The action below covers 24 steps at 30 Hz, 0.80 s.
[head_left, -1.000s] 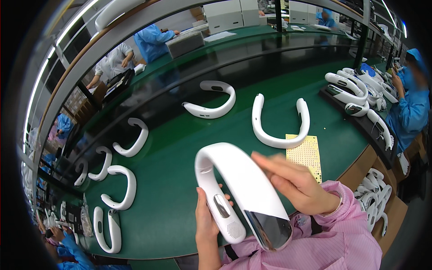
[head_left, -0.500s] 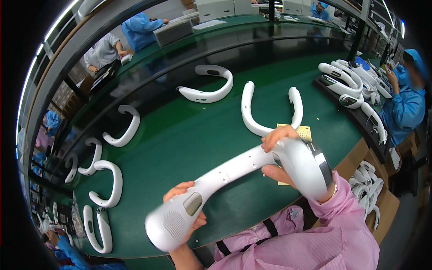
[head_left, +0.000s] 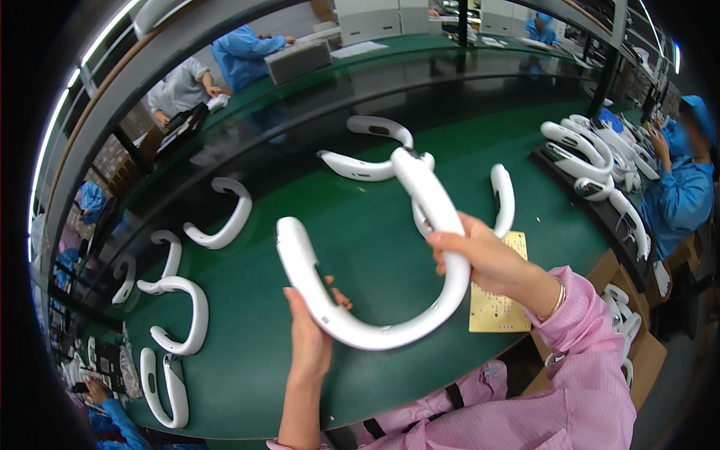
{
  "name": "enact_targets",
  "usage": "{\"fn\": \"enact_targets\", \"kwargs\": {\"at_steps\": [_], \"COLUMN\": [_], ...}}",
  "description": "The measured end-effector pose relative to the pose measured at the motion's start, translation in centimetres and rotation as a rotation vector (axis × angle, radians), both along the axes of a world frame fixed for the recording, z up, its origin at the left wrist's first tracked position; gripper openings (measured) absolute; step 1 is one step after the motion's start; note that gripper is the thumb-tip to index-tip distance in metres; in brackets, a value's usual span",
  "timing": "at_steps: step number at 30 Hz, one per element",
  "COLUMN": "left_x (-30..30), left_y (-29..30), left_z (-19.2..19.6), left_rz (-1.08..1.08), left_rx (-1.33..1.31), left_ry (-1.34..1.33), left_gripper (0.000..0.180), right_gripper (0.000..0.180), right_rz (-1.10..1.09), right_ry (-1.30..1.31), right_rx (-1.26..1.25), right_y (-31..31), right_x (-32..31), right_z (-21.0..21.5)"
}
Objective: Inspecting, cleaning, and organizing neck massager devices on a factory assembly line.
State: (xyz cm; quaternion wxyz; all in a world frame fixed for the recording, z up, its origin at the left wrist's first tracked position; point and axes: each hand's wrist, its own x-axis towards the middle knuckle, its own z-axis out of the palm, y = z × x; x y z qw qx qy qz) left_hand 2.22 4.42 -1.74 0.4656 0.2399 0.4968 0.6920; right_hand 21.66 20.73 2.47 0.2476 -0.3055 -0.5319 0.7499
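Together, the left hand (head_left: 309, 341) and right hand (head_left: 486, 261) grip a white curved neckband (head_left: 379, 337). Nearby, a yellow sheet (head_left: 496, 313) lies on the green table (head_left: 251, 330).

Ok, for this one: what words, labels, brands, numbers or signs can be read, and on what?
No text can be read.
Yellow sheet near the right hand: rows of small marks, too small to read.
Held white U-shaped device: no legible lettering.
White boxes at the back: any print is too small to read.

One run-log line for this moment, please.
left hand: grips white U-shaped neckband, left side | right hand: same neckband, right side | yellow sheet: on green table
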Motion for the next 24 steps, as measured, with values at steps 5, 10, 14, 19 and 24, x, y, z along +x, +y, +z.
{"fn": "enact_targets", "kwargs": {"at_steps": [5,10,14,19,24], "left_x": [-1.2,-1.2,-1.6,-1.7,-1.9], "left_y": [0.8,1.6,1.0,1.3,0.6], "left_z": [-3.1,-4.3,-4.6,-5.3,-5.1], "left_rz": [-0.107,-0.176,-0.172,-0.202,-0.079], "left_rx": [-0.111,-0.166,-0.239,-0.173,-0.078], "left_ry": [0.111,0.184,0.195,0.168,0.401], "left_gripper": [0.050,0.030,0.025,0.023,0.021], "right_gripper": [0.023,0.055,0.038,0.048,0.031], "right_rz": [-0.291,-0.447,-0.189,0.327,0.333], "right_ry": [0.242,0.282,-0.649,-0.822,-0.787], "right_rx": [-0.168,-0.251,0.495,1.063,1.333], "right_y": [12.9,28.5,29.4,26.0,22.8], "right_x": [-3.0,-2.9,-7.5,-10.9,-11.0], "right_z": [-1.5,-4.3,-7.7,-6.7,-5.7]}}
